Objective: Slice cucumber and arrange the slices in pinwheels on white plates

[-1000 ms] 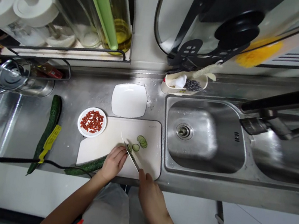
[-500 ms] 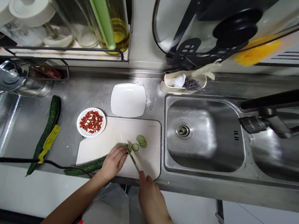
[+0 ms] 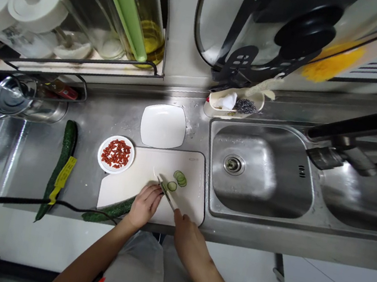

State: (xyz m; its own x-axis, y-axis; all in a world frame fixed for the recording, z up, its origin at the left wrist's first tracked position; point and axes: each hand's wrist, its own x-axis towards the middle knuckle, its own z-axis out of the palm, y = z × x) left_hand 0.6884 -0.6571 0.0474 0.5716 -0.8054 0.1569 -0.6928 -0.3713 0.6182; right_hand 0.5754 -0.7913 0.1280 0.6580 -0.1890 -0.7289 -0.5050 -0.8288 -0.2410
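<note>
Curling over the cut end of the cucumber (image 3: 111, 211), the fingers of the left hand (image 3: 142, 207) were bent and nearly closed, just beside the knife (image 3: 170, 199). The fingers of the right hand (image 3: 190, 239) were wrapped round its handle, the blade slanting away across the cutting board (image 3: 194, 158). The cucumber crossed the board's near left corner, its other end reaching the desk's near edge. It looked firm, fairly light and bumpy-skinned, probably slick where cut and apt to roll; the best hold seemed just behind the cut, fingertips tucked back. The slices (image 3: 180, 178) right of the blade were thin and likely to bend or tear, so better lifted flat by their rims. Beyond the board sat a white plate (image 3: 163, 126), and at its far left corner a round dish (image 3: 99, 163) of red pieces (image 3: 116, 153). A second cucumber (image 3: 62, 154), yellow-labelled, lay farther left on the desk (image 3: 83, 169).
</note>
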